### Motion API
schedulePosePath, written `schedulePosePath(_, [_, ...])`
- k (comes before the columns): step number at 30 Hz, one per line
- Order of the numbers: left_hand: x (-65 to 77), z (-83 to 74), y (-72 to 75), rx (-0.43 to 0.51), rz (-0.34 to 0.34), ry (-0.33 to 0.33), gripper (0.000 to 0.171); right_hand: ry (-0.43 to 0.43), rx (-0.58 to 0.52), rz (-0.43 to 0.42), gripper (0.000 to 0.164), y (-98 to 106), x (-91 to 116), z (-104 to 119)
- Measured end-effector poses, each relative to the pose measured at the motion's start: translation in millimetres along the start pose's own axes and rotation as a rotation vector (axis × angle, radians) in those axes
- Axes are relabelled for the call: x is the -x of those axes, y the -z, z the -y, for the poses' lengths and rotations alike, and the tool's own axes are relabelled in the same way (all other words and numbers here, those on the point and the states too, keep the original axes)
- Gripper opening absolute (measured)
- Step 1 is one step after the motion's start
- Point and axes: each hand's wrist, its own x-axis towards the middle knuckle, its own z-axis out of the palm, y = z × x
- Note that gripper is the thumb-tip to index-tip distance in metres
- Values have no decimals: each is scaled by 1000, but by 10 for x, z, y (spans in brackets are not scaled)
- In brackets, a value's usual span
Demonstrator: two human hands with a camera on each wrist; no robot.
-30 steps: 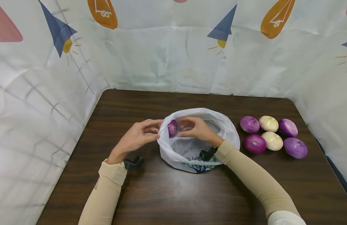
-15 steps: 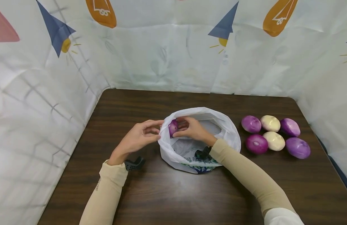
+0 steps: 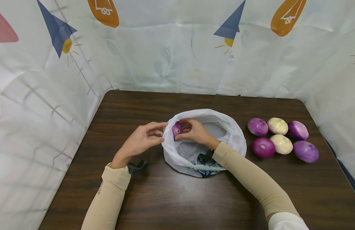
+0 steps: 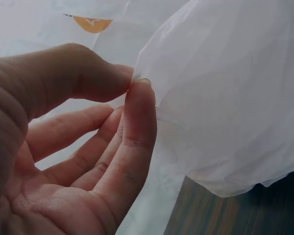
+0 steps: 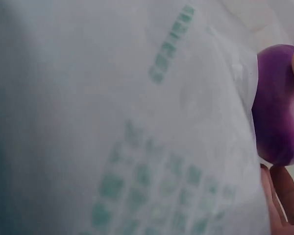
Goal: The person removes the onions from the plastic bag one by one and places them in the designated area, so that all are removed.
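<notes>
A white plastic bag (image 3: 173,158) with green and blue print stands on the table, its mouth facing up. At its left rim, my left hand (image 3: 143,140) pinches the plastic between thumb and index finger; the left wrist view shows this pinch on the bag's edge. My right hand (image 3: 196,131) reaches inside and holds a purple onion (image 3: 177,129) against the bag's left wall. Close up in the right wrist view, the thumb lies on the glossy purple onion (image 5: 279,105) and fingers show below it. Part of that view is covered by the printed plastic.
Right of the bag, several onions lie in two rows on the dark wooden table (image 3: 177,201): purple onions (image 3: 263,147) and pale onions (image 3: 281,144). A printed white sheet (image 3: 177,57) hangs behind and along the sides of the table.
My right hand has moved left inside the bag, from beside the purple onion to touching and holding it. My left hand keeps its pinch on the rim.
</notes>
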Motion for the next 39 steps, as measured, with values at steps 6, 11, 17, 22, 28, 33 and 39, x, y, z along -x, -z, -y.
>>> schedulePosePath(6, [8, -1, -8, -3, -2, 1, 55, -26, -46, 11, 74, -34, -24, 18])
schedulePosePath(11, [10, -11, -14, -1, 0, 0, 55, -34, 2, -6, 75, -44, -8, 35])
schedulePosePath(17, [5, -15, -12, -4, 1, -6, 55, -27, 91, -33, 76, -34, 26, 33])
schedulePosePath(22, [7, -11, -5, -4, 1, -8, 55, -8, 79, -52, 78, -27, 53, 30])
schedulePosePath(28, [14, -17, -3, -1, 4, -20, 54, -6, 77, -69, 80, -15, 90, 42])
schedulePosePath(33, [17, -25, -6, -4, 9, -18, 54, -19, 49, -56, 80, 24, 145, 51])
schedulePosePath(39, [24, -27, -19, -5, 15, -16, 55, -25, 21, -15, 79, 109, 238, 68])
